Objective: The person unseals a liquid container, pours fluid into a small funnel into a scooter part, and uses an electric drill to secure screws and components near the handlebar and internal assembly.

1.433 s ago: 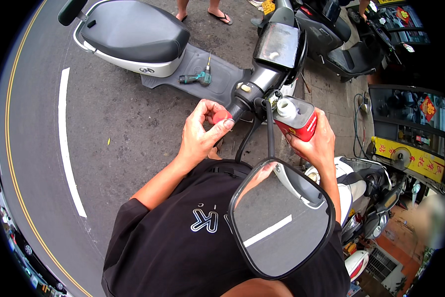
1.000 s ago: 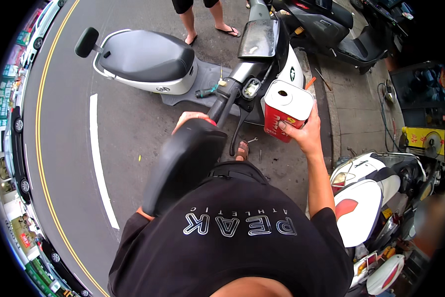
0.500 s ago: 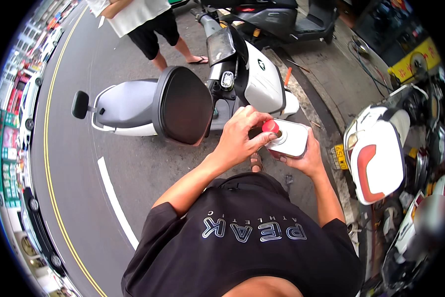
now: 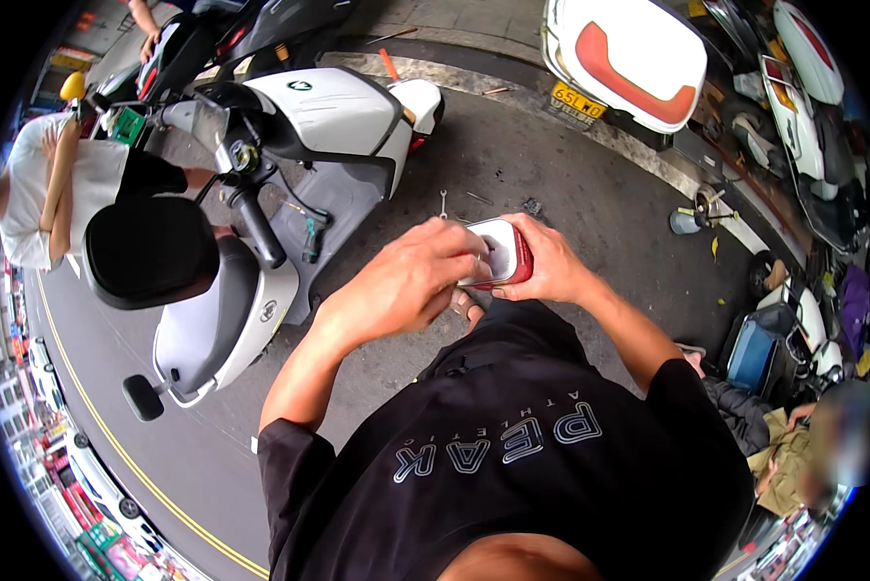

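Observation:
My right hand grips a red-sided bottle with a white top, holding it upright in front of my body. The fingers of my left hand are curled together over the bottle's top, covering much of it. Whatever those fingers pinch is hidden; no cap shows. Just left of my hands stands a scooter with white panels and a grey seat. A green-handled tool rests on its footboard. Beyond the bottle, a wrench lies on the asphalt.
A person in a white shirt stands beyond the scooter at left. A white scooter top box with a red panel is at the far right. Near the kerb stands a small metal pot. At right are parked scooters and a person in tan clothes.
My view has swung right, so the scooter appears further left. The red cap, earlier pinched in my left hand beside the bottle's open neck, is hidden now; that hand covers the top.

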Available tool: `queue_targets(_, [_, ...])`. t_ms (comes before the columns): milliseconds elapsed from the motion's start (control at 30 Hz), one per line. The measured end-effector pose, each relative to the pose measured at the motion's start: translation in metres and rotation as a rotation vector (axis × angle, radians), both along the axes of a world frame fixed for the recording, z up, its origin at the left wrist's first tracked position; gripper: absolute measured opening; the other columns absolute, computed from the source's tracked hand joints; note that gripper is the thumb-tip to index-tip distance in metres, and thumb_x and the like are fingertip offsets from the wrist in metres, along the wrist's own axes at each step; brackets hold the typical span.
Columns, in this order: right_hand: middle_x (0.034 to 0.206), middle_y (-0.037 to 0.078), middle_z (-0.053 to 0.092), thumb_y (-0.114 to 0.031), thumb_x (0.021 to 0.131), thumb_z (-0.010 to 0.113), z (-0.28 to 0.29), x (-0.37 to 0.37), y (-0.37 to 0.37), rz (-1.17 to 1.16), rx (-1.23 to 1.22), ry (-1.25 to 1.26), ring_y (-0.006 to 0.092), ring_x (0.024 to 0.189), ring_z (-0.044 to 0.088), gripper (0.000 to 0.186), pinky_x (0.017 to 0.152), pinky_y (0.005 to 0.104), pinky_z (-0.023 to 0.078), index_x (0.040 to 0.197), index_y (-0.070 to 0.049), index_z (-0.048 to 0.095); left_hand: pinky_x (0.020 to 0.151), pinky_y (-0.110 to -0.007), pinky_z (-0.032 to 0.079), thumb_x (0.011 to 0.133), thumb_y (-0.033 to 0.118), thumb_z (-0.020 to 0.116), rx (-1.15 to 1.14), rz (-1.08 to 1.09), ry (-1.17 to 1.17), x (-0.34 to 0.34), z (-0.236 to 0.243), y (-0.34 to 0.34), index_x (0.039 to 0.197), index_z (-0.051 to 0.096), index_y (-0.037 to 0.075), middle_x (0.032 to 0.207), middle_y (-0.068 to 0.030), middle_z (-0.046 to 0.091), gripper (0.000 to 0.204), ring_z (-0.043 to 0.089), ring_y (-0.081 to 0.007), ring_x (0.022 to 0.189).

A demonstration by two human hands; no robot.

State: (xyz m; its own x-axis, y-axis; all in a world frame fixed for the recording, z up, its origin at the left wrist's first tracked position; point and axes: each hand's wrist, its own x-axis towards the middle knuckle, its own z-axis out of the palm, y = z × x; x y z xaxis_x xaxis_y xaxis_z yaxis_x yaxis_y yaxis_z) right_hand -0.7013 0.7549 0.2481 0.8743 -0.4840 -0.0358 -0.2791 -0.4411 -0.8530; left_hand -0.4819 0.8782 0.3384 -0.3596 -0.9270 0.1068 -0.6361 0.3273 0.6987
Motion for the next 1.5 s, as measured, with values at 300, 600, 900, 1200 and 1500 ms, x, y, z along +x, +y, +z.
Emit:
queue_targets(300, [0.110,0.014,0.062,-0.036,0.059,0.088,-0.036,-0.066,0.001,-0.145,-0.016,-0.026,0.0343,0.102,0.064,0.082,0.084,0.0443,0.052,0.126,-0.007,0.050,0.075,-0.043,0.049,0.076,0.011,0.075,0.170,0.126,-0.212,-0.056,-0.040,-0.031,0.108,0.060,0.004,0.101,-0.0139,0.059,0.037,0.058,-0.0331,0.092])
queue_targets(600, [0.110,0.013,0.062,-0.030,0.057,0.088,-0.091,-0.144,-0.027,-0.215,0.026,-0.036,0.0328,0.102,0.063,0.078,0.086,0.0442,0.051,0.122,-0.006,0.051,0.070,-0.041,0.051,0.073,0.013,0.078,0.309,0.087,-0.304,-0.129,-0.091,-0.077,0.105,0.059,0.000,0.108,-0.0135,0.060,0.040,0.060,-0.0334,0.089])
queue_targets(900, [0.111,0.012,0.063,-0.025,0.056,0.088,-0.135,-0.209,-0.058,-0.208,0.059,-0.115,0.0321,0.107,0.062,0.076,0.090,0.0428,0.049,0.121,-0.006,0.052,0.072,-0.044,0.051,0.077,0.011,0.075,0.264,0.133,-0.263,-0.200,-0.116,-0.128,0.109,0.057,0.002,0.103,-0.0140,0.060,0.039,0.060,-0.0344,0.091])
queue_targets(1200, [0.117,0.019,0.061,-0.023,0.054,0.089,-0.142,-0.248,-0.080,-0.284,0.122,-0.042,0.0402,0.109,0.061,0.083,0.092,0.0465,0.050,0.126,-0.005,0.050,0.070,-0.043,0.053,0.082,0.018,0.071,0.127,-0.055,-0.180,-0.229,-0.132,-0.161,0.105,0.056,0.003,0.098,-0.0129,0.057,0.031,0.062,-0.0331,0.087])
queue_targets(1500, [0.121,0.018,0.060,-0.025,0.056,0.087,-0.153,-0.248,-0.072,-0.312,0.217,-0.030,0.0398,0.110,0.061,0.084,0.092,0.0462,0.049,0.128,-0.007,0.050,0.072,-0.041,0.053,0.079,0.022,0.074,0.026,-0.152,-0.301,-0.225,-0.155,-0.151,0.101,0.054,0.003,0.094,-0.0120,0.054,0.036,0.062,-0.0298,0.092])
